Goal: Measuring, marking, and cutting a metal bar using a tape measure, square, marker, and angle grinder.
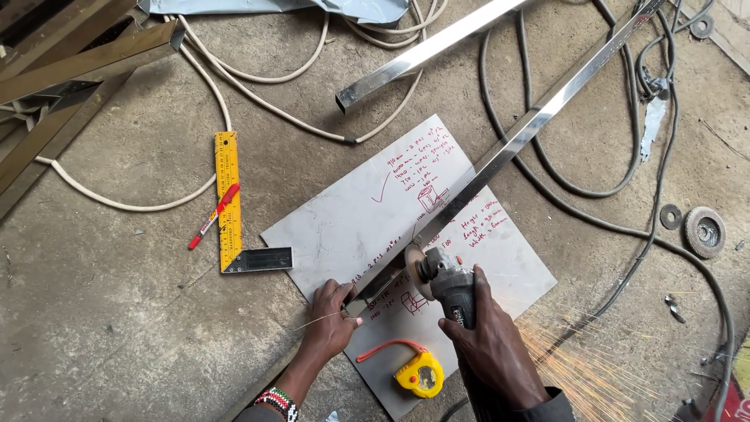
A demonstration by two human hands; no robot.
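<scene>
Head view, looking straight down at a concrete floor. Long polished square steel tube (500,160) runs diagonally from upper right of the frame to lower centre, its near end lying across a flat grey metal sheet with red handwritten notes (344,227). Right hand (492,344), lower centre-right, is wrapped closed around the body of a grey handheld angle grinder (449,285); the disc meets the tube near its lower end, and orange sparks (586,359) fan toward the lower right corner. Left hand (332,320), lower centre, is pressed down with fingers curled onto the cut end of the tube, just left of the disc. Judgement: the cut goes best with the disc square to the tube and light, even feed, letting the wheel do the work; the left hand sits close to the wheel, so it should hold firm without creeping toward it. Spark stream points away from both hands, which is good. A yellow tape measure with orange strap (420,373) lies on the sheet just below the hands, near the spark path. Yellow-and-steel try square (230,211) with a red marker pen (212,219) across it lies left of the sheet. Black cables (625,234) loop at right; a spare grinding disc (705,231) lies at the right edge.
</scene>
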